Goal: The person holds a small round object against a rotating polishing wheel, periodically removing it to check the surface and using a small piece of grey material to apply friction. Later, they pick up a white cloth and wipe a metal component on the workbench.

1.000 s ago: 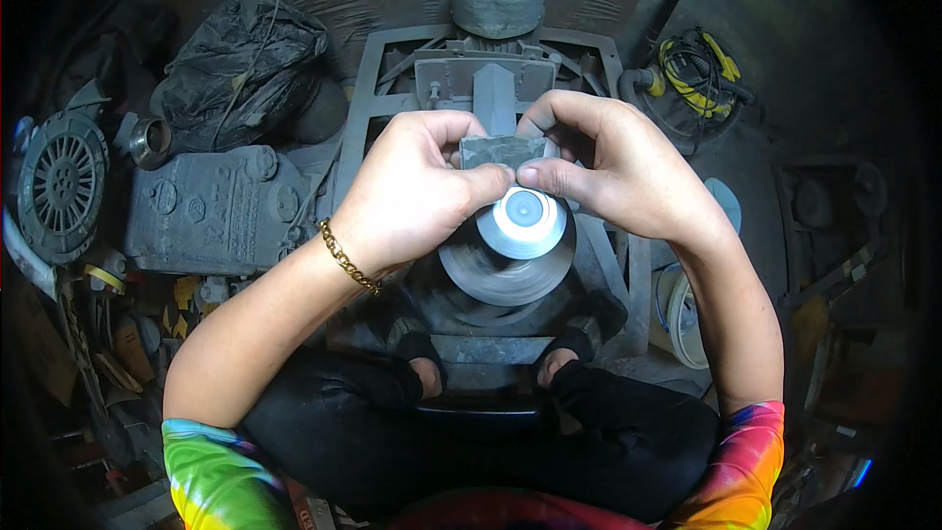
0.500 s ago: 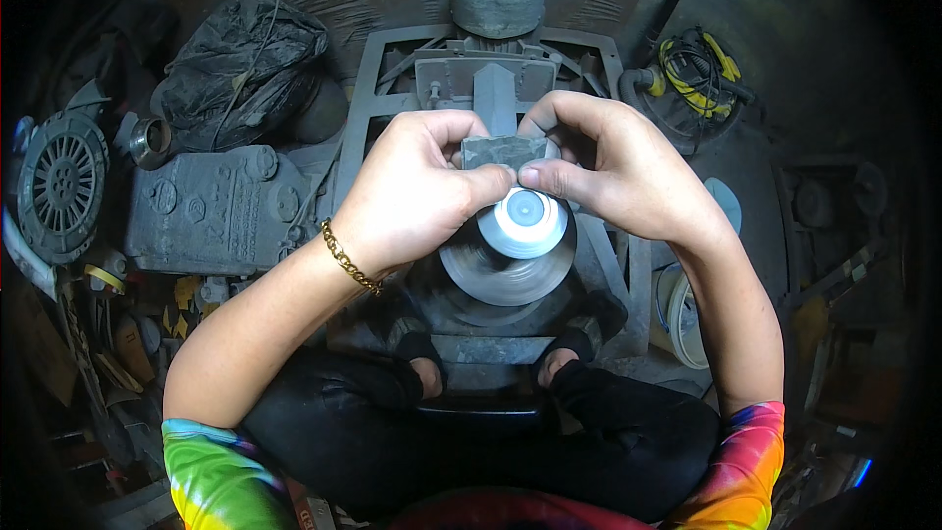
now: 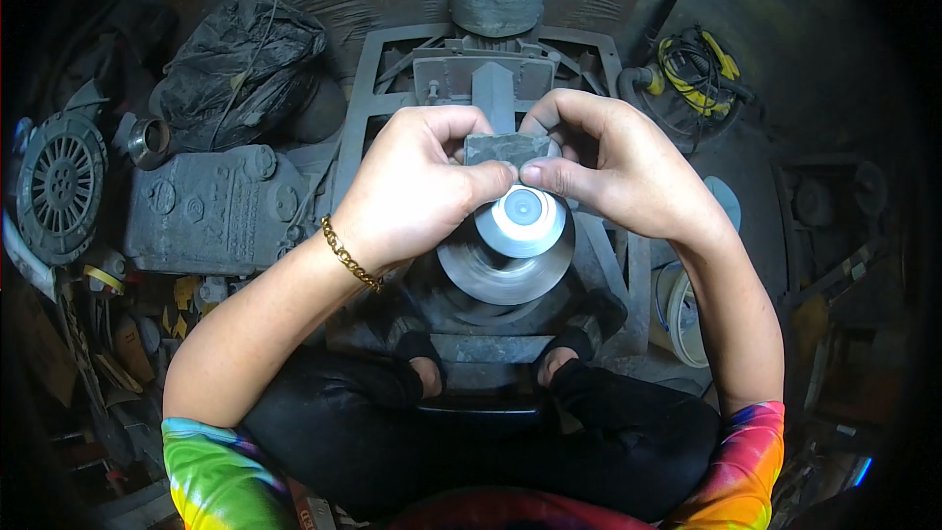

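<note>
Nudged very slightly to the right since the earlier frame, with scarcely any shift of the arms: a grey block (image 3: 506,147), flat-faced and rough-textured, held in both hands just beyond a round silver piece (image 3: 521,226) on a dust-coated machine. Probably stiff and fairly light for two hands, judging by a stone-like look and small bulk; perhaps prone to chipping at the edges, and liable to slip if dusty. Best held by the two short ends, with thumbs steadying the near edge and clear of the broad disc (image 3: 520,280) below, blurred as if spinning. Squarely between the fingers (image 3: 461,120) now: left end in the left hand (image 3: 427,177), right end in the right hand (image 3: 613,172). Closed down to the block's own thickness on both sides, thumbs pressed at the near edge with tips almost meeting, forefingers arched over toward the far side, remaining fingertips largely hidden. Contact between block and silver piece: impossible to tell from this angle. Beyond the grip, upright and dusty, a ribbed motor (image 3: 494,0).
</note>
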A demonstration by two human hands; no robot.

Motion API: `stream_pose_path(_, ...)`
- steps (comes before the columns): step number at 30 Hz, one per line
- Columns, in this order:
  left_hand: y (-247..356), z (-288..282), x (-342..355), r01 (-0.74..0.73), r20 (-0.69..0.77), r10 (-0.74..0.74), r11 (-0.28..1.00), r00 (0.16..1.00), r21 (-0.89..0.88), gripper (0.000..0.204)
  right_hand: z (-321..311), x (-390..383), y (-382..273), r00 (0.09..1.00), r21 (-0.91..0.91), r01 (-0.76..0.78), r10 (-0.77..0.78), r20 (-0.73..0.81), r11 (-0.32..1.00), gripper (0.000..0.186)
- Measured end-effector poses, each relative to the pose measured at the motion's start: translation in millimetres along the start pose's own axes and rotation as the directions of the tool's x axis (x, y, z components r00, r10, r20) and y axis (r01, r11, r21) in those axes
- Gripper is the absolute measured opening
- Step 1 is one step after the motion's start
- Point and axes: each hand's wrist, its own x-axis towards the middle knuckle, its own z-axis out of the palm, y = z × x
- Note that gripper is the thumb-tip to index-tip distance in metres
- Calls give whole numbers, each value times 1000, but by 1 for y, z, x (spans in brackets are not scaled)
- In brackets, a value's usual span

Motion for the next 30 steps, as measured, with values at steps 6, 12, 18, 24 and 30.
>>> stream_pose_path(6, 4, 2, 0, -11, 10, 11, 1000, 1000, 28, 5, -1, -4, 0, 1000, -16, -26, 25, -18, 1000, 24)
stream_pose_path(12, 2, 2, 2, -48, 15, 47, 995, 999, 87, 4, -2, -6, -2, 999, -1, -40, 40, -16, 999, 25)
stream_pose_path(18, 3, 1, 5, -46, 40, 43, 996, 998, 73, 5, -3, -8, 1, 998, 36, -63, 63, -6, 997, 25)
stream_pose_path(24, 8, 4, 6, -32, 48, 27, 995, 998, 90, 6, -6, -9, 1, 994, 62, -106, 105, 10, 992, 26)
stream_pose_path(30, 7, 3, 9, -7, 62, 2, 997, 998, 72, 8, -8, -12, 6, 994, 92, -109, 106, 34, 990, 22)
